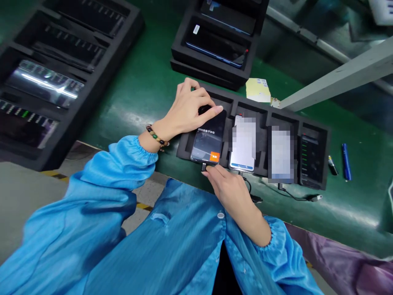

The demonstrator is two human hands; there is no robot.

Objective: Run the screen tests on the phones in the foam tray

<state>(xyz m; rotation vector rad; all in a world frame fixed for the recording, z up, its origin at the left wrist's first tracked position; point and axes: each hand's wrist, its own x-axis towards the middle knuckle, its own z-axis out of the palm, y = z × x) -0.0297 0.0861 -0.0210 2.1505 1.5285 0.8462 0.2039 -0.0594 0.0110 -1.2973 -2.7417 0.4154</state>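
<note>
A smartphone (207, 141) with a dark screen, white text and an orange button lies in the left slot of a black foam tray (227, 131). My left hand (192, 104) is closed over its upper end, the thumb lying across the screen. At the phone's bottom edge my right hand (229, 186) pinches a small black plug (204, 167); whether it is fully seated I cannot tell. To the right in the tray are a phone with a bright screen (242, 143), a blurred-out phone (281, 153) and a dark phone with green marks (310, 159).
Short cables with adapters (315, 198) hang off the tray's near side. A blue pen (346, 162) and a small marker (333, 166) lie right. Behind are stacked foam trays (211, 71), yellow sticky notes (258, 90) and a slanted white post (334, 80). Another phone tray (101, 78) stands left.
</note>
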